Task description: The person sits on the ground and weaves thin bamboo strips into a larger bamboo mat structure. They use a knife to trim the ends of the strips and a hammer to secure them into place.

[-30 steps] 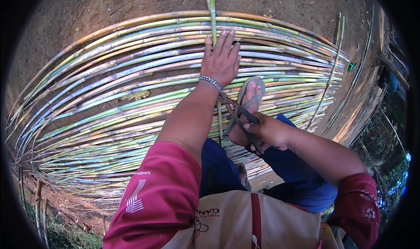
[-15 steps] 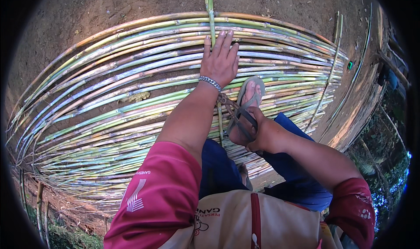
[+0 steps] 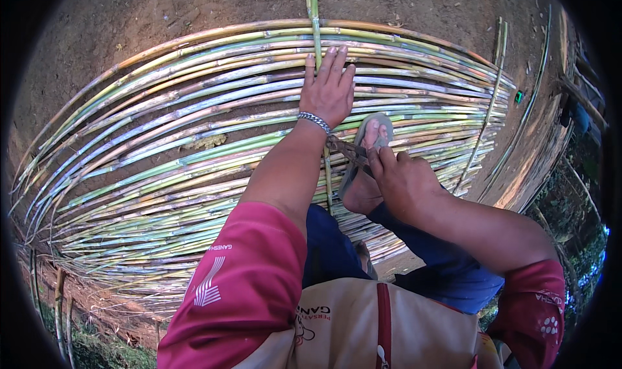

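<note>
Long green, yellow and purplish canes [image 3: 246, 100] lie side by side on the ground, like slats. A thin green cane crosspiece [image 3: 314, 19] runs across them, partly hidden under my left hand [image 3: 327, 93]. That hand lies flat with its fingers spread over the canes and the crosspiece. My right hand [image 3: 408, 181] is closed round the handles of rusty pincers [image 3: 343, 147]. The head of the pincers is beside my left wrist, over the crosspiece; what its jaws grip is hidden. My sandalled foot [image 3: 372, 136] stands on the canes just behind the tool.
Another crosspiece [image 3: 483, 119] lies across the canes toward the right end. Bare brown soil [image 3: 214, 3] stretches beyond the far canes. A small green-lit object [image 3: 518, 97] sits near their right tips. Upright stakes [image 3: 59, 304] and plants stand at lower left.
My right hand has moved forward and turned over the pincers, whose handles stood apart before and look closer together now. My left hand has barely shifted.
</note>
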Demonstrator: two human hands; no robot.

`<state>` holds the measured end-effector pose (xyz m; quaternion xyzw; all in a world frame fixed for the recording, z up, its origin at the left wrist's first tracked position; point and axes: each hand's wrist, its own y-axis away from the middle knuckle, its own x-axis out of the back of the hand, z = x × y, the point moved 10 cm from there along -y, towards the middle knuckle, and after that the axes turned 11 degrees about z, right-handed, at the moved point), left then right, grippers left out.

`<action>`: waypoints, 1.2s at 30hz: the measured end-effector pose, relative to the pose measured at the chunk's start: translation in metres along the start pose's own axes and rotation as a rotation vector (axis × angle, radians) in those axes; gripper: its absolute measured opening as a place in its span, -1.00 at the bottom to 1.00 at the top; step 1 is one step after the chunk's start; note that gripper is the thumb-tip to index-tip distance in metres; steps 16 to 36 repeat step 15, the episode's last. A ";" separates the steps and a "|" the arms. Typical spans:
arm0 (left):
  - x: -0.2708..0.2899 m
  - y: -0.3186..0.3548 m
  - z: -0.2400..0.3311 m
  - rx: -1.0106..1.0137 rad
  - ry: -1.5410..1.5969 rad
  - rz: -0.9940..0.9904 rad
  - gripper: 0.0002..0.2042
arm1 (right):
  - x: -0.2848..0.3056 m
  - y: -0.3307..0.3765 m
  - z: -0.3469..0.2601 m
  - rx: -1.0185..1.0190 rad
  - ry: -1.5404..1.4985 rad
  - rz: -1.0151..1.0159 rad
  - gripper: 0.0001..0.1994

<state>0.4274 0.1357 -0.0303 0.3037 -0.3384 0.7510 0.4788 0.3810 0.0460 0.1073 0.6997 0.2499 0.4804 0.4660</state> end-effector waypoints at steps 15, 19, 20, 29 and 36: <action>-0.002 0.001 -0.002 0.014 0.012 -0.026 -0.66 | -0.060 -0.009 0.009 -0.185 -0.616 -0.207 -0.30; -0.002 0.001 -0.002 0.014 0.012 -0.026 -0.66 | -0.060 -0.009 0.009 -0.185 -0.616 -0.207 -0.30; -0.002 0.001 -0.002 0.014 0.012 -0.026 -0.66 | -0.060 -0.009 0.009 -0.185 -0.616 -0.207 -0.30; -0.002 0.001 -0.002 0.014 0.012 -0.026 -0.66 | -0.060 -0.009 0.009 -0.185 -0.616 -0.207 -0.30; -0.002 0.001 -0.002 0.014 0.012 -0.026 -0.66 | -0.060 -0.009 0.009 -0.185 -0.616 -0.207 -0.30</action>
